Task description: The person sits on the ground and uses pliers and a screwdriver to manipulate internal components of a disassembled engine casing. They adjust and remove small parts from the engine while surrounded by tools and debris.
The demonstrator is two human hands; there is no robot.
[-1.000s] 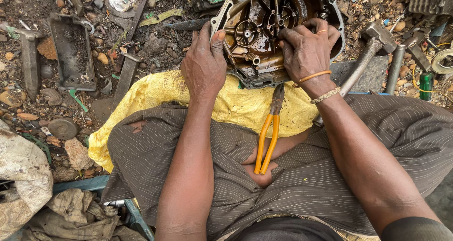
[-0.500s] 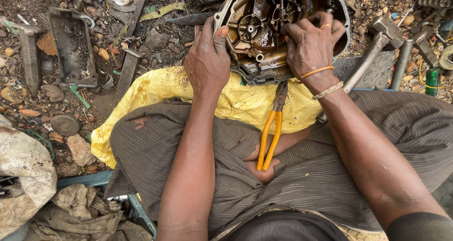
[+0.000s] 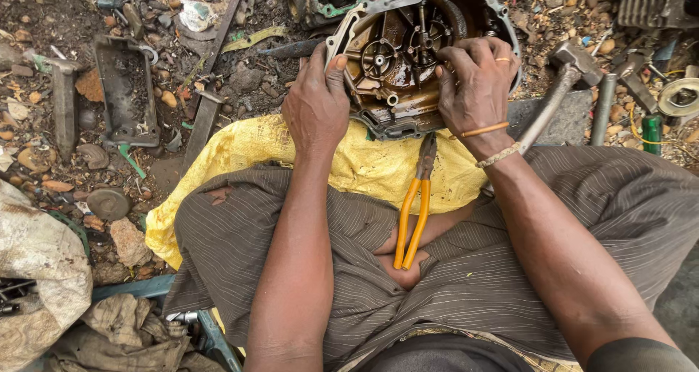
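Orange-handled steel pliers [image 3: 412, 212] lie loose in our lap on the crumpled yellow cloth [image 3: 364, 164]. Beyond, our left hand [image 3: 317, 106] grips the rim of the oily round metal engine casing [image 3: 397, 59]; right hand [image 3: 477, 84], fingers curled, presses inside it. Steel hammer [image 3: 561, 84] lies to the right.

Dirt ground [image 3: 255, 81] carries a hammer [image 3: 561, 84] at 2 o'clock, a metal tray [image 3: 125, 92] at 10, and scattered stones.

A crumpled whitish wrapper [image 3: 195, 13] lies on the dirt at top left; no labels, signs or screens show
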